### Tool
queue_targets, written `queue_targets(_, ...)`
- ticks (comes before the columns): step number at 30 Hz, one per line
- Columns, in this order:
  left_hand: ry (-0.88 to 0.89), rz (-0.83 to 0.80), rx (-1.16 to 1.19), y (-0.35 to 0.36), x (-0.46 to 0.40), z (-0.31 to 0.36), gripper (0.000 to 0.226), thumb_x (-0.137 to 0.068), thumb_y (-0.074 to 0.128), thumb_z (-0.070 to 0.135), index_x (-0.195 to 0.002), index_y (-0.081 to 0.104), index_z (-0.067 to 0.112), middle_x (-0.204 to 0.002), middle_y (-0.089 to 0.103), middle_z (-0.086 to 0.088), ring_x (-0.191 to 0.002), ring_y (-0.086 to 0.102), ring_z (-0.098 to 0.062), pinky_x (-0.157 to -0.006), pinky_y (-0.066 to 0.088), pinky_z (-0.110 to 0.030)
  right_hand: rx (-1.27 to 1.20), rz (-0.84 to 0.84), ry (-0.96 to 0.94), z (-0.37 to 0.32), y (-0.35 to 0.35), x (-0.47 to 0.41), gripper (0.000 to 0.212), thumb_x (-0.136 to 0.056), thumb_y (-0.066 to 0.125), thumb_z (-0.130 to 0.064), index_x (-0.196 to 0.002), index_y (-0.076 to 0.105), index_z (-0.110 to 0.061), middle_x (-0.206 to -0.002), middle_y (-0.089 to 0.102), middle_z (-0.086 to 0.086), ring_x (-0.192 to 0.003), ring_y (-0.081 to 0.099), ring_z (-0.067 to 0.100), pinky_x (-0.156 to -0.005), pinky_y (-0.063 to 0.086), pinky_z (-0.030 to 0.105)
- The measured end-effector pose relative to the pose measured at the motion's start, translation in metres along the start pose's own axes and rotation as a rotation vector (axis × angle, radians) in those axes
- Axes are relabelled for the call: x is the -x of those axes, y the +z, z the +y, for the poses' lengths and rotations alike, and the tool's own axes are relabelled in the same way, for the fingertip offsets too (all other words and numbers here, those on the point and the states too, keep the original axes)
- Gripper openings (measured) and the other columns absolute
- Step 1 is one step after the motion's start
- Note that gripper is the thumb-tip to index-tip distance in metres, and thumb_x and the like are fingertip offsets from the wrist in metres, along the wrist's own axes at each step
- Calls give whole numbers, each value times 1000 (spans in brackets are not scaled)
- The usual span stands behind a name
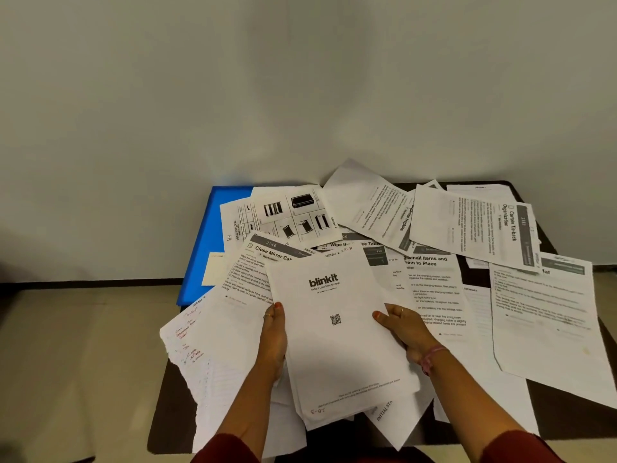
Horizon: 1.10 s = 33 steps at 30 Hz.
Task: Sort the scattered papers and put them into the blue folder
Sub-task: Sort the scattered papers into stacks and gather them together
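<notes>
Your left hand grips the left edge of a small stack of sheets, thumb on top and fingers curled beneath. Your right hand grips the stack's right edge the same way, thumb laid on the top page. That top sheet bears a "blinkit" logo and a QR code, with handwriting at its near and far edges. You hold the stack over the middle of the bench, above the rest of the papers.

Those papers lie scattered and overlapping across most of the dark bench. A handwritten page with red ink hangs over the near left edge. Printed instruction sheets fan out to the right, one headed "Curtain Tie-back Organization" at the far right. A sheet with furniture pictures lies at the far side.

The blue folder lies flat at the far left of the bench, its right part covered by papers. A pale note rests on it.
</notes>
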<state>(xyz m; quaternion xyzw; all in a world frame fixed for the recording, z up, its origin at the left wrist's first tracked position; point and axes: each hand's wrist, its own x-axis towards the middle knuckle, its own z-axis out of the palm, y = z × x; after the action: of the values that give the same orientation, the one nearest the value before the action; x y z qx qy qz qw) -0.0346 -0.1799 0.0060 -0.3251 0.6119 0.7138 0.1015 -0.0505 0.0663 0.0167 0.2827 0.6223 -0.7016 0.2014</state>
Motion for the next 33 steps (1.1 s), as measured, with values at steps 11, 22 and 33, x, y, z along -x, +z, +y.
queue_targets(11,43,29,-101,4,3,-2,44,-102,43,21,-145,34,17,-137,48,-2,-117,48,-19,-104,39,-38,68,7,-50,10,9,-4,18,-86,66,-4,-103,65,-9,-100,72,7,-91,69,22,-85,55,34)
queue_targets(22,60,47,-132,5,4,-3,45,-103,40,21,-146,32,17,-143,45,-4,-126,46,-25,-109,38,-42,382,147,-156,12,14,-3,33,-86,69,-21,-117,58,-16,-105,61,-3,-98,58,15,-90,46,27)
queue_targets(33,2,-39,69,4,6,7,39,-101,47,21,-139,43,22,-129,57,-2,-111,59,-23,-90,52,-40,287,-41,-93,-1,-1,1,49,-81,68,-50,-117,64,-16,-115,68,-3,-107,64,17,-101,47,41)
